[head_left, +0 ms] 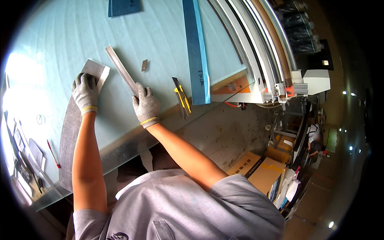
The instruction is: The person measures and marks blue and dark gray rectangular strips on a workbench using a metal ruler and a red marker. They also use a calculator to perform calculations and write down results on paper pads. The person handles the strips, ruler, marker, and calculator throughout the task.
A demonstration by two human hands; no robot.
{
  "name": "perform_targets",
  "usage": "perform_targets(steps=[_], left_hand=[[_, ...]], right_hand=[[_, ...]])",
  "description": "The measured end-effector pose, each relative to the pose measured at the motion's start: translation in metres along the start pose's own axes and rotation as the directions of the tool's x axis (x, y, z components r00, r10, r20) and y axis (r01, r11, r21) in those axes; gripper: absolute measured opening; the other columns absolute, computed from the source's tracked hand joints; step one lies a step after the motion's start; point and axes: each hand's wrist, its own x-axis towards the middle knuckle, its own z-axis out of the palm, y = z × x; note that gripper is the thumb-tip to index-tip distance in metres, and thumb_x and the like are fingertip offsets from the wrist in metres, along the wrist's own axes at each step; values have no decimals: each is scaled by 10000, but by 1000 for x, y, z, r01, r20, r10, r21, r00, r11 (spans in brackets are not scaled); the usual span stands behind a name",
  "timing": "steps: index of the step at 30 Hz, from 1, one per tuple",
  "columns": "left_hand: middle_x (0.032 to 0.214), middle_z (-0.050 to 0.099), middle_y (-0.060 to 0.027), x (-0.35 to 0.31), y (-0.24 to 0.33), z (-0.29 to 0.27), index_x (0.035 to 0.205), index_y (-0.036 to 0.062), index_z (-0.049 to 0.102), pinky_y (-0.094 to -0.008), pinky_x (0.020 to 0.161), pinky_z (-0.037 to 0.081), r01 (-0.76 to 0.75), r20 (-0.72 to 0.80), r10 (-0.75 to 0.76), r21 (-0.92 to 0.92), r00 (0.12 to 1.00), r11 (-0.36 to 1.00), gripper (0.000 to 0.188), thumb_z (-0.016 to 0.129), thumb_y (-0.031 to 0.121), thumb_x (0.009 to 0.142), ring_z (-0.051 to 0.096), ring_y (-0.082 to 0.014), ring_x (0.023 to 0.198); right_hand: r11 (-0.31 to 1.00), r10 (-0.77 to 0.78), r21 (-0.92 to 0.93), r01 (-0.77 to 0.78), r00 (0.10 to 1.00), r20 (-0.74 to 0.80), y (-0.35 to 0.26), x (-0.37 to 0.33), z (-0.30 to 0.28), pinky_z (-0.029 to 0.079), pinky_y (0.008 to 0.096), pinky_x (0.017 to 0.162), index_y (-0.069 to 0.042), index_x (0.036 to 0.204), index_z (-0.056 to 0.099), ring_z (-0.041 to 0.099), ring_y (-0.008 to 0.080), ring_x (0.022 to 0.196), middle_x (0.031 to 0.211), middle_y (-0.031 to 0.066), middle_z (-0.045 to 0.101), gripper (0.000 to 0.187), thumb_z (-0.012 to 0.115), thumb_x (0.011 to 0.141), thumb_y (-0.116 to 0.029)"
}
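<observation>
My left hand (85,93), in a grey knitted glove, curls its fingers over the far end of a long, wide grey strip (69,136). A white, ragged-looking edge (105,76) shows along the right side of that end. In my gloved right hand (146,105) is the near end of a narrow grey metal strip (120,69), which slants away to the far left over the glass-like tabletop (140,40). Past its right side lies a small brown flat piece (144,65). A yellow and black utility knife (183,98) rests to the right of my right hand.
A long blue strip (196,52) lies right of the knife, and a dark blue piece (125,7) at the far edge. Rails of a machine (264,48) run along the right. A red pen (53,154) and a calculator (23,171) are at the left. Cardboard boxes (256,172) stand below.
</observation>
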Motion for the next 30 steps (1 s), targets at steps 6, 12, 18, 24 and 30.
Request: perform_targets(steps=[6,12,18,24,30], left_hand=[[1195,675,-133,-1,-1,0,1097,83,665,-489,980,490,-2,24,2,16,1000,1000,214,661,252,965,611,-392,1118],[1213,674,-129,-2,-5,4,1109,90,665,-483,988,490,-13,14,13,13,1000,1000,235,675,254,940,611,-387,1130],[1198,673,-130,-2,-2,1,1091,95,663,-484,980,488,-28,9,28,15,1000,999,217,663,261,952,611,-393,1117],[1205,673,-128,0,-1,2,1109,92,665,-480,974,496,-30,31,29,35,999,999,231,662,273,965,614,-393,1110],[1172,681,-117,-4,-7,6,1064,108,671,-488,953,505,-15,-12,15,39,1000,999,202,688,267,940,627,-391,1089]], right_hand=[[1000,10,-4,-10,1000,9,-2,0,-2,567,472,666,-168,1375,548,685,340,821,1038,127,627,569,760,857,-272],[1000,4,4,-4,1000,1,-1,1,1,569,476,672,-167,1380,544,686,338,819,1040,125,627,572,756,860,-275],[999,10,38,-10,1000,3,-4,1,-4,556,487,730,-149,1358,548,667,358,901,1060,137,617,546,753,860,-244],[965,-106,194,175,941,-322,2,3,-23,478,498,928,-103,1183,622,593,377,1081,1103,150,617,366,757,847,-156],[976,206,157,-154,892,-403,106,-10,-107,434,509,1029,-66,1060,645,577,362,1151,1182,125,622,289,792,829,-158]])
